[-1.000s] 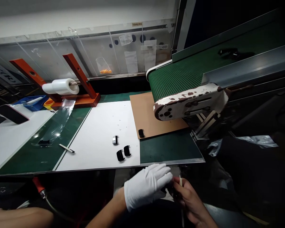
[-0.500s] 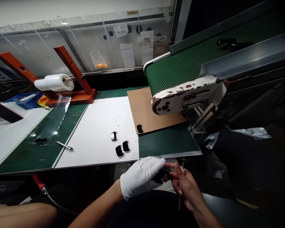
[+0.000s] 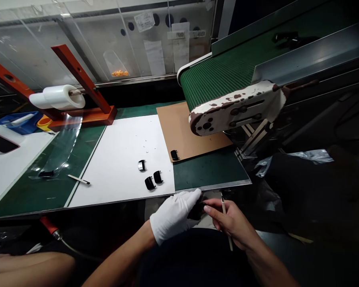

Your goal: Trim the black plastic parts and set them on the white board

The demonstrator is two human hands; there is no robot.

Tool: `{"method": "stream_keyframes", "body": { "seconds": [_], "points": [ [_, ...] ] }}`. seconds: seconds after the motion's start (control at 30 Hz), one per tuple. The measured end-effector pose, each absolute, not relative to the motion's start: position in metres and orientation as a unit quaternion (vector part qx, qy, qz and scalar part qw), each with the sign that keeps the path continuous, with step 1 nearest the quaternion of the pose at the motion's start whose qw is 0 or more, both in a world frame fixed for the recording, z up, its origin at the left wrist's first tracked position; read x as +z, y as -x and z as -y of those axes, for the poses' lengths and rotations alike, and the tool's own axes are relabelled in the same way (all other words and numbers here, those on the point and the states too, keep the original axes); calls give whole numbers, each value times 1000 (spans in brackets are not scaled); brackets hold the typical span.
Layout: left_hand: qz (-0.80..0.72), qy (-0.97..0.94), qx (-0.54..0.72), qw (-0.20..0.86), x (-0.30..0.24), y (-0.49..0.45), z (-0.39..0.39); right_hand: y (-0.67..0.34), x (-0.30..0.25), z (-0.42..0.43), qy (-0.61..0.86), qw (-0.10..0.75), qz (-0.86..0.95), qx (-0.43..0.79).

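Observation:
My left hand (image 3: 173,217), in a white glove, is closed around a small black plastic part (image 3: 195,212) just in front of the table edge. Bare fingers of my right hand (image 3: 235,223) pinch at the near end of that part. A thin pale pen-like tool (image 3: 230,243) is tucked in the same right hand, its dark tip pointing up and away from the part. Much of the held part is hidden by the glove and fingers. On the white sheet (image 3: 119,151) lie three glossy black parts (image 3: 150,183), and another black part (image 3: 174,155) rests on the cardboard's near corner.
A green conveyor belt (image 3: 215,79) slopes down over the cardboard (image 3: 170,123), carrying a dark item (image 3: 293,40). To the left stand a film roll (image 3: 64,97) on an orange stand and a white pen-like tool (image 3: 78,179). Another person's limb (image 3: 30,269) shows bottom left.
My right hand's fingers have closed in on the black part, and the tool has tilted. Both hands sit slightly further left and higher in view. The view has shifted a little.

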State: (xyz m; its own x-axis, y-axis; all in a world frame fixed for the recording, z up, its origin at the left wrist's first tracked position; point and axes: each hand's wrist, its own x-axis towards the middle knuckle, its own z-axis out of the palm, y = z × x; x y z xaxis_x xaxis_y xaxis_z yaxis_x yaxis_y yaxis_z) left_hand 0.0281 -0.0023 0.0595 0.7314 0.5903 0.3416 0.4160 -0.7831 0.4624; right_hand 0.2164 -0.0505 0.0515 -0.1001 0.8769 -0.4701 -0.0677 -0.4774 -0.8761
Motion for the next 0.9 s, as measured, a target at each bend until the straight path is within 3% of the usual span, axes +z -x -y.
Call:
{"method": "stream_keyframes", "body": {
  "seconds": [0.4, 0.57, 0.73, 0.9],
  "points": [
    [-324, -868, 343, 152, -2, -29, 36, -230, 33, 37, 486, 320, 307, 753],
    [-260, -879, 362, 171, 22, -40, 42, -223, 3, 41, 396, 275, 315, 818],
    [-220, -894, 331, 208, 49, -44, 30, -219, -2, 42, 398, 277, 351, 801],
    [-336, -895, 141, 256, 45, -41, 15, -229, 14, 35, 514, 289, 410, 696]
  ]
}}
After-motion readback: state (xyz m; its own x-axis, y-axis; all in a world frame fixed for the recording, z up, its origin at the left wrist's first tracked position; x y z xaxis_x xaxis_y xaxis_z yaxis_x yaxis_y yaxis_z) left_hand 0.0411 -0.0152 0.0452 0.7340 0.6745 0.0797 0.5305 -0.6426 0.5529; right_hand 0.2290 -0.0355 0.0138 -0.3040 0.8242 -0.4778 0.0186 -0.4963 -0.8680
